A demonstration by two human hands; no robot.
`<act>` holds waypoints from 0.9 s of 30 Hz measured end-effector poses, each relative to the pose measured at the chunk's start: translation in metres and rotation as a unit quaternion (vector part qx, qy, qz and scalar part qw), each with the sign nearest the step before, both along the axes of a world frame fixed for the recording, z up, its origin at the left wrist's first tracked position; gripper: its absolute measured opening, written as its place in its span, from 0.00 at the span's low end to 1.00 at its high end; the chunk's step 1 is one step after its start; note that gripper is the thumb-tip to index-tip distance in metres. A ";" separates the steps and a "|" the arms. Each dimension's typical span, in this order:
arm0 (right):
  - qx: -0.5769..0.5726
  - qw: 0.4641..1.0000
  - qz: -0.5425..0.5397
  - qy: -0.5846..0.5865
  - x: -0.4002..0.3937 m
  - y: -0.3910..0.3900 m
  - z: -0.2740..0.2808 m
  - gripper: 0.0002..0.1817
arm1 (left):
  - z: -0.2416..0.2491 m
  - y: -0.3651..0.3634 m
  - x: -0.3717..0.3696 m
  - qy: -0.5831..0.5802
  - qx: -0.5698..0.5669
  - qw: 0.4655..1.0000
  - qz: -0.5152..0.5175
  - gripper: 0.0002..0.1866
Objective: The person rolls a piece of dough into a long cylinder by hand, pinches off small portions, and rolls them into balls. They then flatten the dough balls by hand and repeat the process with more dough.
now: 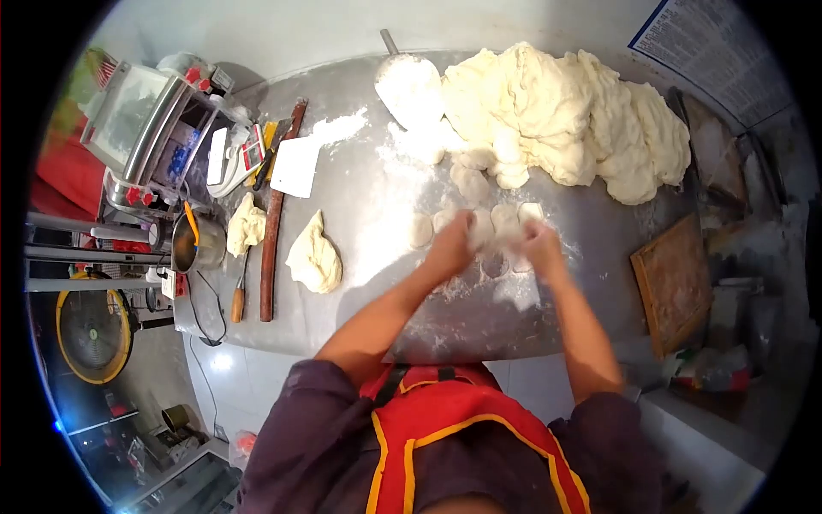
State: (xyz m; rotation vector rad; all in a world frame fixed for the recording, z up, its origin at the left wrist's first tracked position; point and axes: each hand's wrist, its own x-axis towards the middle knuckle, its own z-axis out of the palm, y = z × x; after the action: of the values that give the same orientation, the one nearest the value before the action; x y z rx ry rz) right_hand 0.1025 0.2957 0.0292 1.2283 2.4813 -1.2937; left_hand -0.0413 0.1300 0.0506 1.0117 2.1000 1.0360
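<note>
Both my hands are over the middle of the floured metal table [368,171]. My left hand [451,246] is closed, its fingers pinched at one side of a pale, blurred piece of dough [497,226]. On the other side of that piece is my right hand [543,250], its fingers curled together and smeared by motion. Small flat dough rounds lie beside and beneath the hands, one [419,230] to the left and another [531,211] behind my right hand. Behind them rests a large mass of soft dough [548,111].
A scoop of flour [409,90] stands at the back. To the left are a dough lump [315,255], a long rolling pin [272,231], a white card [295,167], a scale [244,158] and a metal pot [190,242]. A wooden board [674,283] leans at the right edge.
</note>
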 end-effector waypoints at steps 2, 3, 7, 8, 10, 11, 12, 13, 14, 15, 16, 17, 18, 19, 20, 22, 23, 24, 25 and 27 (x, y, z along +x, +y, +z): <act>0.042 0.974 -0.138 0.176 -0.002 0.023 0.021 0.18 | 0.003 0.016 -0.023 0.049 0.096 0.993 0.052 0.24; 0.093 0.975 -0.126 0.156 0.005 0.031 0.019 0.18 | -0.004 0.021 -0.034 0.128 0.095 0.986 0.050 0.23; 0.198 0.979 -0.041 -0.028 0.032 0.053 -0.030 0.21 | -0.018 0.015 -0.051 0.178 -0.243 0.948 -0.102 0.22; 0.197 0.975 -0.009 -0.102 0.040 0.050 -0.042 0.22 | -0.034 0.011 -0.053 0.213 -0.213 0.949 -0.096 0.20; 0.145 0.986 -0.017 -0.076 0.039 0.035 -0.017 0.20 | -0.071 0.008 -0.053 0.282 -0.148 0.944 -0.086 0.18; 0.119 0.991 -0.023 -0.063 0.041 0.029 -0.005 0.20 | -0.062 0.011 -0.050 0.246 -0.185 0.946 -0.098 0.17; 0.139 0.989 -0.024 -0.048 0.047 0.028 -0.003 0.19 | -0.041 0.013 -0.047 0.209 -0.222 0.946 -0.110 0.17; 0.160 0.986 -0.023 -0.032 0.050 0.027 -0.001 0.18 | -0.023 0.015 -0.045 0.173 -0.258 0.943 -0.120 0.16; 0.182 0.983 -0.021 -0.013 0.051 0.028 0.002 0.17 | -0.012 0.016 -0.045 0.144 -0.218 0.958 -0.117 0.16; 0.159 0.987 -0.024 0.020 0.049 0.027 0.007 0.18 | -0.003 0.016 -0.046 0.116 -0.177 0.971 -0.112 0.17; 0.133 0.989 -0.026 0.051 0.048 0.022 0.014 0.19 | 0.000 0.015 -0.045 0.084 -0.137 0.981 -0.108 0.17; 0.108 0.990 -0.028 0.082 0.049 0.017 0.018 0.19 | -0.005 0.018 -0.042 0.068 -0.114 0.986 -0.104 0.18; 0.084 0.993 -0.014 0.083 0.052 0.014 -0.001 0.21 | -0.016 0.025 -0.037 0.051 -0.089 0.990 -0.099 0.20; 0.064 0.994 -0.001 0.087 0.051 0.013 -0.033 0.22 | -0.025 0.035 -0.035 0.036 -0.061 0.993 -0.095 0.22; 0.045 0.995 0.012 0.090 0.050 0.014 -0.050 0.23 | -0.037 0.041 -0.032 0.054 -0.062 0.994 -0.073 0.23; -0.011 0.997 0.031 0.074 0.045 0.015 -0.050 0.25 | -0.045 0.047 -0.024 0.084 -0.068 0.994 -0.024 0.26; -0.043 0.996 0.040 0.065 0.045 0.011 -0.052 0.27 | -0.049 0.049 -0.024 0.080 -0.146 0.985 -0.053 0.31; 0.030 0.993 0.086 0.081 0.047 0.004 -0.049 0.27 | -0.040 0.046 -0.022 0.099 -0.165 0.977 -0.091 0.32; 0.103 0.981 0.132 0.097 0.049 -0.002 -0.038 0.27 | -0.030 0.042 -0.020 0.118 -0.182 0.968 -0.130 0.33; 0.131 0.975 0.173 0.040 0.040 -0.006 -0.005 0.29 | -0.026 0.041 -0.020 0.116 -0.137 0.971 -0.159 0.34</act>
State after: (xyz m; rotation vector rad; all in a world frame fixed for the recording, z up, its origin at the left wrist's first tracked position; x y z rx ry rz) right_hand 0.1424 0.2893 0.0246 0.7401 2.8309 -0.9706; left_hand -0.0618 0.1714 0.0245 1.3206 2.0943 0.4746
